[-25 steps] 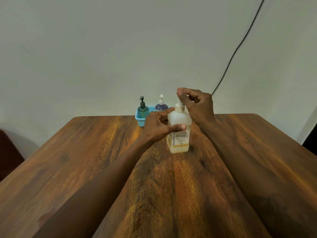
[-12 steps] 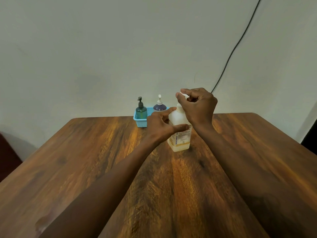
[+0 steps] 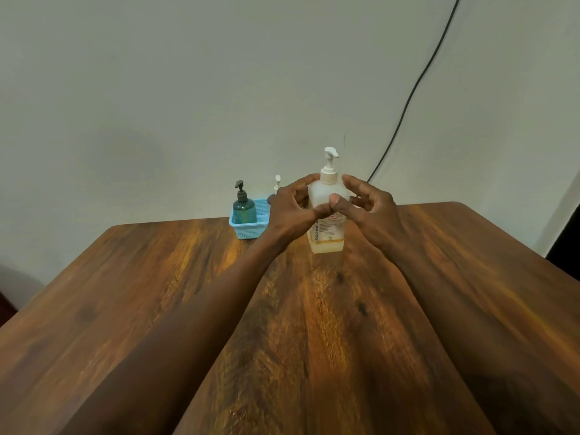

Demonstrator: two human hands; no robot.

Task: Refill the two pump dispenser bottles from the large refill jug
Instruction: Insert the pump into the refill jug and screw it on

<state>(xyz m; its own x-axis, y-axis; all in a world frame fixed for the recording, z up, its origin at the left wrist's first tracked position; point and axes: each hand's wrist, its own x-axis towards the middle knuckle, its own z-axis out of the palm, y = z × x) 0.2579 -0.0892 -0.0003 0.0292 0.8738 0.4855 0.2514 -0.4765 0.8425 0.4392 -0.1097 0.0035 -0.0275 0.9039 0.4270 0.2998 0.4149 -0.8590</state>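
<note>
The large refill jug (image 3: 327,240), translucent white with a printed label and a little amber liquid at the bottom, stands upright on the wooden table (image 3: 314,324). Its white pump head (image 3: 331,153) sticks up uncovered. My left hand (image 3: 288,211) wraps the jug's left side, thumb across the front. My right hand (image 3: 373,208) is at the jug's right shoulder with fingers spread and the thumb touching the front. A dark green pump bottle (image 3: 243,208) stands in a blue basket (image 3: 248,232). Of the second pump bottle only the white pump tip (image 3: 277,182) shows behind my left hand.
The basket sits at the table's far edge against a pale wall. A black cable (image 3: 408,98) runs down the wall behind the jug. The table's right edge drops off near a dark area at the far right.
My right hand has come off the pump head and dropped to the jug's shoulder, leaving the pump exposed and raised. My left hand stays on the jug.
</note>
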